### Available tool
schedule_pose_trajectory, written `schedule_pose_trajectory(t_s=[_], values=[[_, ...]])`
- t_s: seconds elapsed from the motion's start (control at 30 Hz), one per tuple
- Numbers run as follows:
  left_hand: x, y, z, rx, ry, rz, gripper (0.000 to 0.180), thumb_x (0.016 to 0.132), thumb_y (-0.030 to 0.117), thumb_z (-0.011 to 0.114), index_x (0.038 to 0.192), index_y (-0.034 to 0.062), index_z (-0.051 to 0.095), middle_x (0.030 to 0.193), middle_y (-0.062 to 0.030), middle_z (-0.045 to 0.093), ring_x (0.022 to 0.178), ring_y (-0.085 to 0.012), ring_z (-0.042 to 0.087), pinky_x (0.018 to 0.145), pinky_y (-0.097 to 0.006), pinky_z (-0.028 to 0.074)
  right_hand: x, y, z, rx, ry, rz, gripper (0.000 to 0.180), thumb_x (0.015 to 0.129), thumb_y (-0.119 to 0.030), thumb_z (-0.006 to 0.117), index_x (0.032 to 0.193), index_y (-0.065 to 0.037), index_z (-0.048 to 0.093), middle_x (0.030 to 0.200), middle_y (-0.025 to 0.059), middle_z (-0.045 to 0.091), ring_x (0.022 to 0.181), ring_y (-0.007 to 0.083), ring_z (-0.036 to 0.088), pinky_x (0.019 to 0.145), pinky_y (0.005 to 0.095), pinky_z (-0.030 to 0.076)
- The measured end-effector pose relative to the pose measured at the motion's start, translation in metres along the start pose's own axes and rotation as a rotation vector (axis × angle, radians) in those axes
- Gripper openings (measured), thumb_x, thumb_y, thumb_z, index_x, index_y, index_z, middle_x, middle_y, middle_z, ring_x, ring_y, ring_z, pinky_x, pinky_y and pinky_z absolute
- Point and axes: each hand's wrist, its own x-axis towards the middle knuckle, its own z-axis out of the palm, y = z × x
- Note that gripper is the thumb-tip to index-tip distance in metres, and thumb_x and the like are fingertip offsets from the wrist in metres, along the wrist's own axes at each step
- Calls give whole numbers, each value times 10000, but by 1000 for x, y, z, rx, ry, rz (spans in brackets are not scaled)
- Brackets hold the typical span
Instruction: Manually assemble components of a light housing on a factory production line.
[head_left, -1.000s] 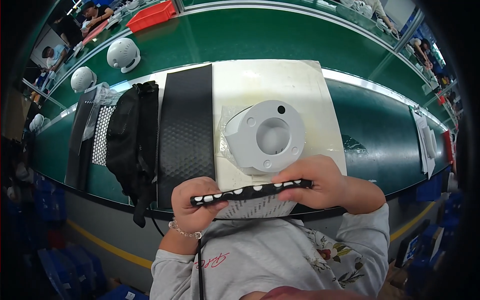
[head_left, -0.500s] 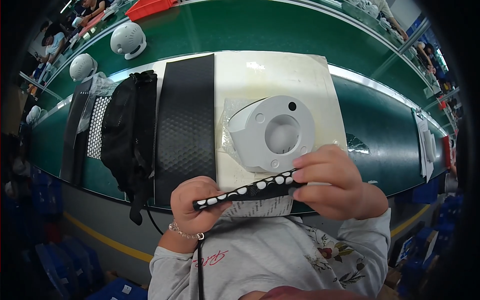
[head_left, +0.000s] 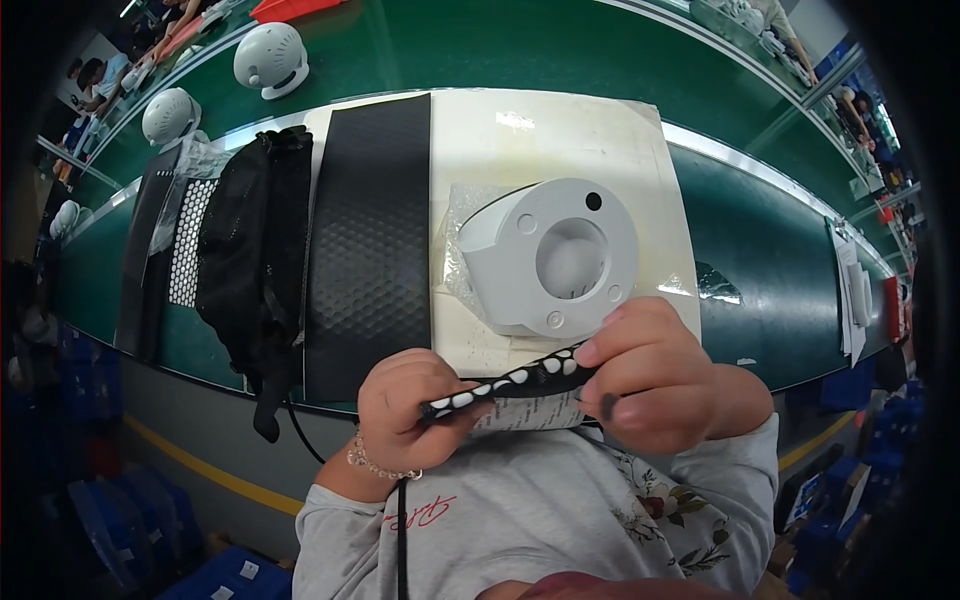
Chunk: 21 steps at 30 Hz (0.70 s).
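Note:
My left hand [head_left: 412, 405] is closed round one end of a narrow black strip [head_left: 518, 378] dotted with round white spots, held slanting above the table's near edge. At the strip's other end is my right hand [head_left: 660, 385], its fingers bunched together. A small dark round pad [head_left: 608, 404] shows at those fingertips. Just beyond lies a white rounded housing [head_left: 485, 272] with its ring-shaped base facing up. One black pad [head_left: 594, 202] sits on that ring, and other shallow round recesses show white. Printed paper hangs below the strip, partly hidden.
A black dimpled mat [head_left: 370, 250] lies left of the housing on a pale board [head_left: 560, 130]. Farther left are a black cloth bag [head_left: 255, 250] and a white perforated sheet [head_left: 190, 245]. Two white round devices [head_left: 270, 58] stand at the back. Papers hang at the right.
The right hand has shifted slightly down, drawing the dark pad away from the strip. The left hand has moved a little right. The view has tilted slightly.

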Motion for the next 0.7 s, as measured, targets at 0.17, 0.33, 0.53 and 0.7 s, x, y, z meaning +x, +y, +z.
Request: schedule_pose_trajectory(t_s=[0.17, 0.33, 0.53, 0.7], values=[[3, 2, 4, 32, -75, 74, 223, 547, 15, 712, 720, 30, 573, 557, -58, 526, 468, -187, 511, 437, -278, 369, 0, -3, 18, 123, 124, 120, 534, 653, 116, 635, 1067, -116, 391, 882, 108, 557, 708, 250, 597, 588, 356, 445], [3, 2, 5, 36, -73, 90, 213, 547, 12, 708, 712, 28, 575, 546, -55, 517, 452, -185, 504, 432, -273, 366, -3, -4, 21, 91, 124, 88, 560, 635, 132, 637, 1085, -111, 409, 865, 107, 548, 689, 241, 598, 564, 335, 454], [1, 2, 4, 4, -63, 56, 212, 537, -14, 689, 705, 17, 562, 535, -62, 509, 445, -194, 506, 438, -278, 381, -9, -3, 27, 52, 99, 54, 631, 612, 175, 601, 1140, -116, 413, 875, 102, 532, 689, 221, 573, 540, 307, 468], [1, -1, 5, 15, -80, 72, 199, 571, 28, 694, 741, 20, 589, 546, -57, 506, 457, -197, 502, 437, -285, 369, -11, -2, 33, 79, 211, 134, 694, 601, 192, 567, 1181, -145, 388, 941, 130, 503, 699, 228, 552, 535, 308, 481]])
